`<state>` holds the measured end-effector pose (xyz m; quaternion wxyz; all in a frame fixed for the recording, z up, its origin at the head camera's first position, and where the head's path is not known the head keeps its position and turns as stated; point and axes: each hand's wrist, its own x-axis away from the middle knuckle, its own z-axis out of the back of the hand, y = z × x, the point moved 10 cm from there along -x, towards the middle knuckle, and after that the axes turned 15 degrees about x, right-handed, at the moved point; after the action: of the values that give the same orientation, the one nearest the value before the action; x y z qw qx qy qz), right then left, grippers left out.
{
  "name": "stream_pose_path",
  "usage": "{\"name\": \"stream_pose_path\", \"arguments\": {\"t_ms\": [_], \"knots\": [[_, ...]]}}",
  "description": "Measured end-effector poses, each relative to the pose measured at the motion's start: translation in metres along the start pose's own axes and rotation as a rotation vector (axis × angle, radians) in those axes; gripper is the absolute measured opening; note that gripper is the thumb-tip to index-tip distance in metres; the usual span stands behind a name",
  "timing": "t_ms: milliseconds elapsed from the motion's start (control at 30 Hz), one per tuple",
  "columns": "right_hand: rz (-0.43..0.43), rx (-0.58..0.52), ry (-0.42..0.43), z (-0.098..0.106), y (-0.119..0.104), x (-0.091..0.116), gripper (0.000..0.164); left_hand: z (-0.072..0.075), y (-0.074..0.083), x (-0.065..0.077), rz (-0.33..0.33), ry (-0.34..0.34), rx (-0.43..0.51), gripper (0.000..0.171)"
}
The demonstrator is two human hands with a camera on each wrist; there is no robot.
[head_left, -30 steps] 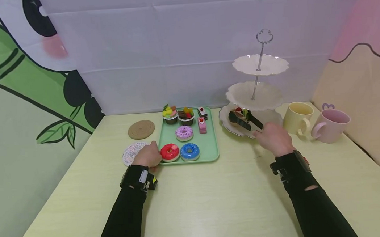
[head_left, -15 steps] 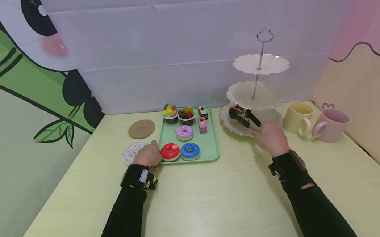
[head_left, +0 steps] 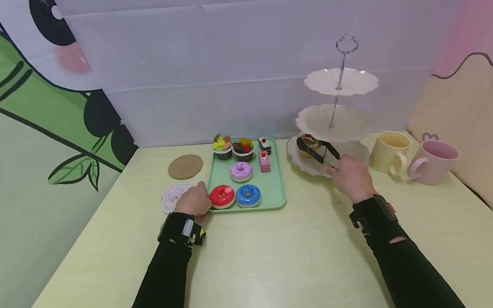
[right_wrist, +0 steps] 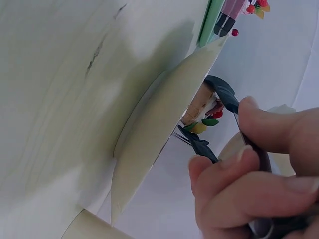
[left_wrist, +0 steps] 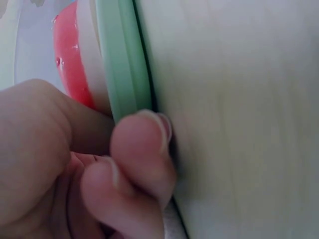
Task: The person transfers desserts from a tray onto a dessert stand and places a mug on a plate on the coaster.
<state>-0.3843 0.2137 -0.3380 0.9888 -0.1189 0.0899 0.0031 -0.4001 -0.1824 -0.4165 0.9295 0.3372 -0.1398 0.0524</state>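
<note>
In the head view my left hand [head_left: 193,200] grips the front left corner of the green tray [head_left: 275,203]; the left wrist view shows fingertips under its rim [left_wrist: 132,74]. Beside the hand lies a red toy donut [head_left: 222,196]. My right hand [head_left: 351,178] holds tongs [right_wrist: 259,154] with black tips. Their tips stand apart on either side of a small fruit-topped tart [right_wrist: 198,105], low at the bottom plate [head_left: 300,165] of the white tiered stand. The right wrist view shows the plate from its side, hiding part of the tart.
The tray also bears a blue donut [head_left: 248,196], a purple donut [head_left: 241,171], two cupcakes [head_left: 243,149] and two cake slices [head_left: 264,162]. Two coasters [head_left: 185,166] lie left of it. A yellow mug [head_left: 388,152] and a pink mug [head_left: 433,162] stand right of the stand.
The tart shows farther left between the tongs' tips than a second ago, and my right hand has shifted slightly. My left hand keeps its grip on the tray corner.
</note>
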Motion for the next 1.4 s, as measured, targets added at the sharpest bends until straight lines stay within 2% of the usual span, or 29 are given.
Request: {"name": "stream_pose_path", "arguments": {"t_ms": [200, 500, 833, 1067, 1233, 1400], "knots": [[-0.017, 0.001, 0.002, 0.002, 0.001, 0.002, 0.049, -0.001, 0.0, 0.0, -0.007, -0.003, -0.001, 0.04], [-0.016, -0.016, -0.104, 0.006, 0.002, 0.005, 0.054, -0.001, 0.0, -0.001, 0.006, 0.0, 0.0, 0.042], [0.008, -0.056, -0.035, 0.008, -0.003, 0.005, 0.044, -0.001, 0.0, -0.001, -0.006, -0.006, -0.016, 0.043], [0.006, -0.064, -0.019, 0.006, -0.004, 0.004, 0.05, -0.001, 0.0, -0.001, -0.009, -0.008, -0.011, 0.042], [-0.002, -0.054, -0.036, 0.003, -0.003, 0.003, 0.054, -0.001, -0.001, -0.001, 0.001, -0.005, -0.004, 0.042], [0.03, -0.053, -0.041, 0.001, -0.006, 0.003, 0.057, -0.002, -0.001, -0.001, 0.0, -0.005, -0.002, 0.041]]}}
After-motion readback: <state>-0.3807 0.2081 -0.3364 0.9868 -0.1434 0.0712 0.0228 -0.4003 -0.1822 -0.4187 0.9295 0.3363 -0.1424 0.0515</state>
